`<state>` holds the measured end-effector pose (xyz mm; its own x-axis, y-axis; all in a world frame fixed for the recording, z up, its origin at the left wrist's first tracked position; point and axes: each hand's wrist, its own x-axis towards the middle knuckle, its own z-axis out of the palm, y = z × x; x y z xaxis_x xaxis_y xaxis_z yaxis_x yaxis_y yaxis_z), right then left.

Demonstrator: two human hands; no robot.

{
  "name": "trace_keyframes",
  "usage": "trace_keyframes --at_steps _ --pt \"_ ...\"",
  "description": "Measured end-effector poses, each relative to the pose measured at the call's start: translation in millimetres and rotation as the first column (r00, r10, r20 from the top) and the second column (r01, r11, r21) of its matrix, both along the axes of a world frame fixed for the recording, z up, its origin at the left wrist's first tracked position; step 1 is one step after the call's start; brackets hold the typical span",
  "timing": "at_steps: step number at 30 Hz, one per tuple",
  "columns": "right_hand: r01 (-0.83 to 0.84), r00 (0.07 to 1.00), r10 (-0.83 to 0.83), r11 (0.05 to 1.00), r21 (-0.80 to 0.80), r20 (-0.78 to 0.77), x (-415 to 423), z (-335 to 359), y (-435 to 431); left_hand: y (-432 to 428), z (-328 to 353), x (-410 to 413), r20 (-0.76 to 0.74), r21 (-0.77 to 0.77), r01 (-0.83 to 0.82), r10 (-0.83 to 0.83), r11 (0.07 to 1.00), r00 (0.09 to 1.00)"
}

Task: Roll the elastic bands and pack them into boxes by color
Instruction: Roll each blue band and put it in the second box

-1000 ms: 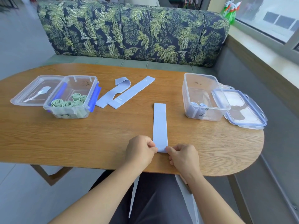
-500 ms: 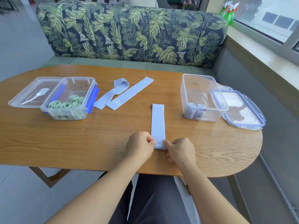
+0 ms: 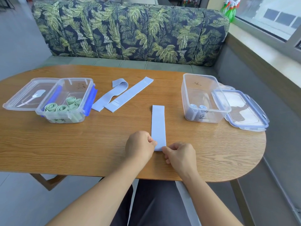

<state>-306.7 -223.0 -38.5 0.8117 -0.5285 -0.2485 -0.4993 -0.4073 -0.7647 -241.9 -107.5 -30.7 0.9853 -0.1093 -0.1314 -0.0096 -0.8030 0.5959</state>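
A flat light-blue elastic band (image 3: 158, 124) lies lengthwise on the wooden table (image 3: 81, 144), pointing away from me. My left hand (image 3: 140, 146) pinches its near left corner and my right hand (image 3: 180, 154) pinches its near right corner. Two more blue bands (image 3: 123, 95) lie flat further back. A clear box on the left (image 3: 65, 101) holds several rolled green bands (image 3: 62, 107). The clear box on the right (image 3: 203, 98) holds two rolled blue bands (image 3: 195, 110).
A clear lid (image 3: 29, 93) lies left of the green box, and a blue-rimmed lid (image 3: 244, 110) lies right of the blue box near the table's edge. A leaf-patterned sofa (image 3: 130, 30) stands behind the table. A window sill runs along the right.
Both hands keep pinching the band's near end; the band's near end sits a little further from the table's front edge than before.
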Motion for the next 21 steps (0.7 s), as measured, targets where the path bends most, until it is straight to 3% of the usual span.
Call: trace_keyframes --at_steps 4,12,16,21 --pt "-0.008 1.000 0.008 1.000 0.019 -0.002 0.6 -1.1 -2.5 2.5 -2.6 -4.2 0.018 -0.068 -0.006 0.008 0.998 1.000" --pt "-0.024 0.999 0.026 0.997 0.067 -0.036 5.5 -1.1 -8.2 21.2 -16.3 -19.9 -0.069 -0.348 -0.101 0.082 0.932 0.994" --pt "-0.014 0.997 0.022 0.994 0.104 -0.072 11.6 1.4 -12.1 11.2 -19.4 -26.5 0.020 -0.316 -0.053 0.063 0.947 0.998" --pt "-0.033 0.993 0.048 0.991 0.132 -0.110 21.1 4.0 -18.4 8.1 -12.5 -13.9 0.008 -0.197 -0.047 0.049 0.979 0.999"
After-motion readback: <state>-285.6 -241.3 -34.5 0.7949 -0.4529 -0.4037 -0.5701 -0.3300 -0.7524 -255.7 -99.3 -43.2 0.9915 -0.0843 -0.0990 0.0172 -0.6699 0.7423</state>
